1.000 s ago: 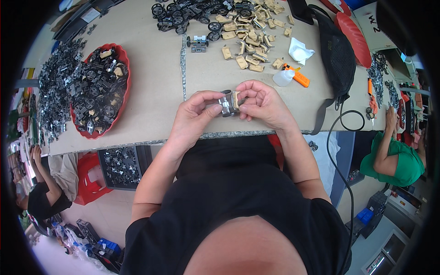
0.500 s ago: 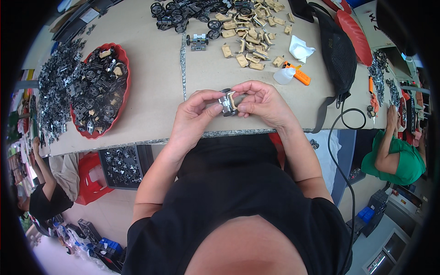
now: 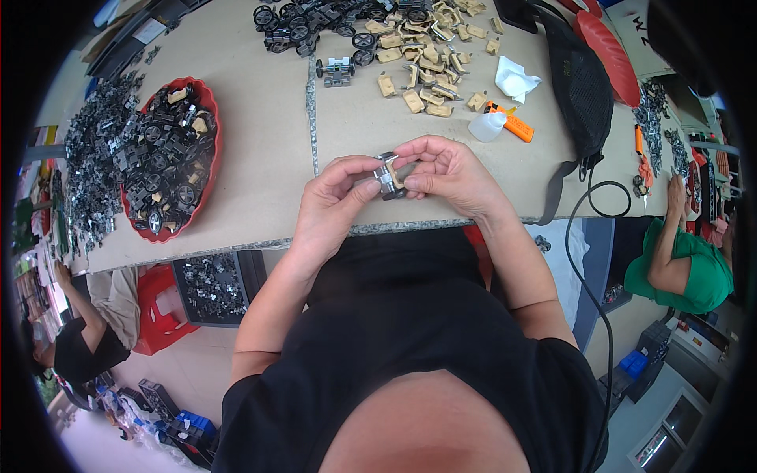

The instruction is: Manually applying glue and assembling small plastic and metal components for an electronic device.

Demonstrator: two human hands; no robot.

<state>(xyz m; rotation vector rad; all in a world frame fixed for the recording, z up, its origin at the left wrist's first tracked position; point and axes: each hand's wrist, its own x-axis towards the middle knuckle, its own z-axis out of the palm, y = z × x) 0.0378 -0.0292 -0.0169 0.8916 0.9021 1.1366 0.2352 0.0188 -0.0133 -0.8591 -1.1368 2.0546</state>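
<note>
Close to the table's front edge, both my hands hold one small toy-car chassis (image 3: 385, 178) with black wheels and silvery metal parts. My left hand (image 3: 339, 197) pinches its left side between thumb and fingers. A tan plastic piece (image 3: 397, 173) with a dark part sits against the right side of the chassis. My right hand (image 3: 448, 175) is closed on that tan piece with thumb and fingertips. The fingers partly hide where the two parts meet, so I cannot tell how far they are joined.
A red scalloped basket (image 3: 218, 150) of wheeled chassis stands at left, beside heaped small metal parts (image 3: 95, 158). Farther off lie loose chassis (image 3: 300, 27) and tan pieces (image 3: 430, 75). A white bottle (image 3: 486, 126), orange tool (image 3: 520, 131) and black bag (image 3: 579, 94) are at right. People work at both sides.
My hands keep nearly the same grip on the chassis and tan piece. The chassis has turned slightly, and the whole view has shifted a little.
</note>
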